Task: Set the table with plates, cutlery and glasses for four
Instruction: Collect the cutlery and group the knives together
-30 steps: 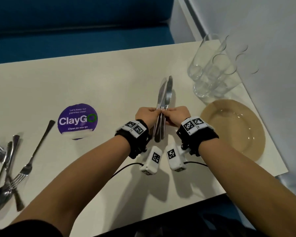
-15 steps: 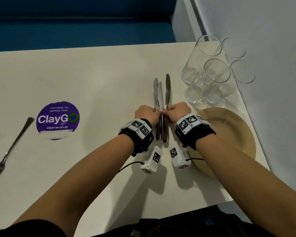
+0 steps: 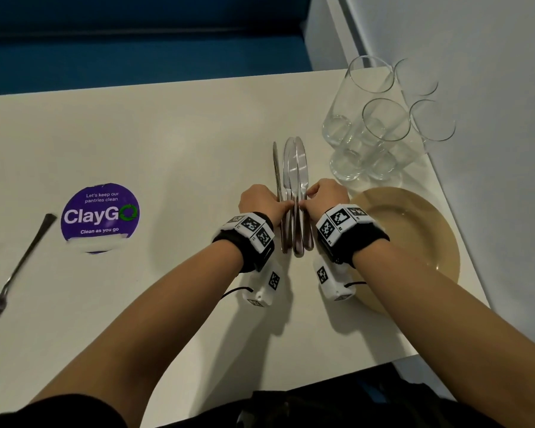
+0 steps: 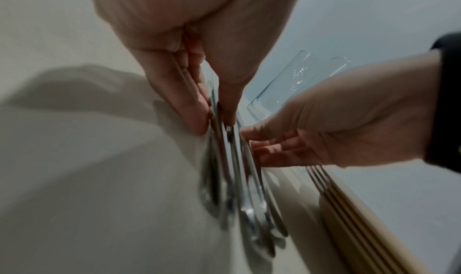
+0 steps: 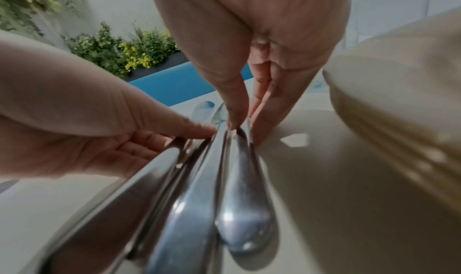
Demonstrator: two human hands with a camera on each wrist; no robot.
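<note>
Several steel table knives [image 3: 294, 180] lie bunched side by side on the cream table [image 3: 167, 134], blades pointing away from me and handles toward me. My left hand [image 3: 286, 206] pinches the bundle from the left, thumb on top [image 4: 217, 118]. From the right, my right hand [image 3: 303, 205] pinches the rightmost handles between thumb and fingers [image 5: 242, 128]. The knife handles [image 5: 199, 189] fill the right wrist view. A stack of beige plates [image 3: 414, 233] sits just right of my right wrist. Several clear glasses [image 3: 368, 134] stand behind the plates.
A round purple ClayGo sticker [image 3: 101, 214] is on the table to the left. A fork [image 3: 22, 261] and more cutlery lie at the far left edge. A white wall [image 3: 491, 149] borders the table on the right, and a blue bench [image 3: 136, 57] runs behind it.
The knives, first crossed and tilted to the right, now lie straighter and more parallel. Both hands have stayed on the bundle. The head view has shifted to the right.
</note>
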